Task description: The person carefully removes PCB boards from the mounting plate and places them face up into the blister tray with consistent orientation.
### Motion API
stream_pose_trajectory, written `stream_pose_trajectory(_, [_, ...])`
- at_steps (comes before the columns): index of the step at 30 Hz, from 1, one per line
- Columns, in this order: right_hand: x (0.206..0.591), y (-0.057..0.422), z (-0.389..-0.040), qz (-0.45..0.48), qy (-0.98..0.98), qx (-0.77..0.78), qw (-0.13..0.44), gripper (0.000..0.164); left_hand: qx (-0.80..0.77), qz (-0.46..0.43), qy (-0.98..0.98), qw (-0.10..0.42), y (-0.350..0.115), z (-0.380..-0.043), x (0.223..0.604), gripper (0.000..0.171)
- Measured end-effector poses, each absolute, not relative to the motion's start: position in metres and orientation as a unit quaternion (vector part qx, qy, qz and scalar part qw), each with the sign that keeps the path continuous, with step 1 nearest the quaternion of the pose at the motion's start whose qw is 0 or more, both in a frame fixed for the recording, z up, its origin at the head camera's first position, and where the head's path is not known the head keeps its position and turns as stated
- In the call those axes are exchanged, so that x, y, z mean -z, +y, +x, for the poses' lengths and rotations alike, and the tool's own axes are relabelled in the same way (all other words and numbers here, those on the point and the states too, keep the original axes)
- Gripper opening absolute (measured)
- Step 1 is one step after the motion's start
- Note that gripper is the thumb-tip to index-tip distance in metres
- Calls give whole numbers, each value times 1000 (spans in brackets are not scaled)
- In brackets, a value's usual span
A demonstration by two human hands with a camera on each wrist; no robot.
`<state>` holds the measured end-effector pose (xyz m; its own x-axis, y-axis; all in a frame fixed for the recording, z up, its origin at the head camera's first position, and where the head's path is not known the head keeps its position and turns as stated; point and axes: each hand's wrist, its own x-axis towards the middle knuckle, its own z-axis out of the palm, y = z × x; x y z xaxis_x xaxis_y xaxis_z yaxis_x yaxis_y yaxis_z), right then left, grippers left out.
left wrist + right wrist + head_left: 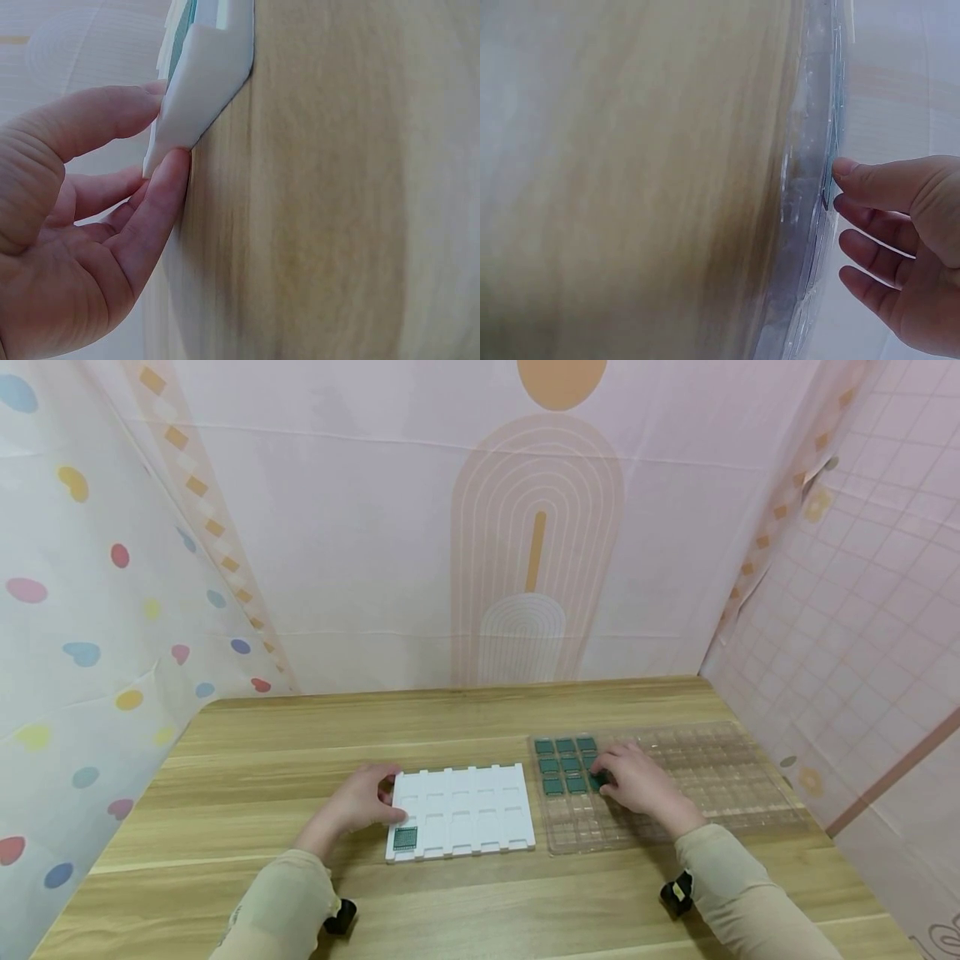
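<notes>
On the table lies a white tray (471,827) with several shallow recesses. One small green circuit board (405,838) sits in its near left recess. My left hand (360,797) grips the tray's left edge, thumb over the top and fingers along the side and low edge, as the left wrist view shows. To the right is a clear plastic tray (720,777) with green boards (549,766) in its left columns. The fingertips of my right hand (637,781) pinch at a green board (596,782) in that tray, partly covering it; the other fingers are loosely bent.
The clear tray's bare compartments stretch toward the table's right side. Wooden table (465,910) surface surrounds both trays. Patterned cloth (360,527) hangs behind and at both sides. A black wrist device (677,895) is on each sleeve.
</notes>
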<state>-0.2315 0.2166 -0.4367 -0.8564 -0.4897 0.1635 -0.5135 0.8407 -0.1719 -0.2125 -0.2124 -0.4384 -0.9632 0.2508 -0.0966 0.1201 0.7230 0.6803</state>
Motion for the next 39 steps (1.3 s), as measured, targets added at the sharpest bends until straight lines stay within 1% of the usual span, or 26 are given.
stream_pose_trajectory(5, [437, 218, -231, 255, -956, -126, 65, 20, -353, 101, 926, 89, -213, -214, 441, 70])
stream_pose_trajectory(14, [434, 216, -227, 259, -942, -183, 113, 15, -361, 107, 922, 90, -214, -214, 441, 71])
stream_pose_trajectory(24, [426, 205, -220, 238, -930, -242, 140, 16, -361, 101, 923, 89, -214, -215, 443, 70])
stream_pose_trajectory(31, [423, 194, -219, 261, -904, -265, 209, 19, -359, 99, 924, 90, -213, -215, 443, 69])
stream_pose_trajectory(39, [417, 177, -217, 284, -877, -288, 259, 23, -363, 90, 923, 91, -214, -215, 445, 71])
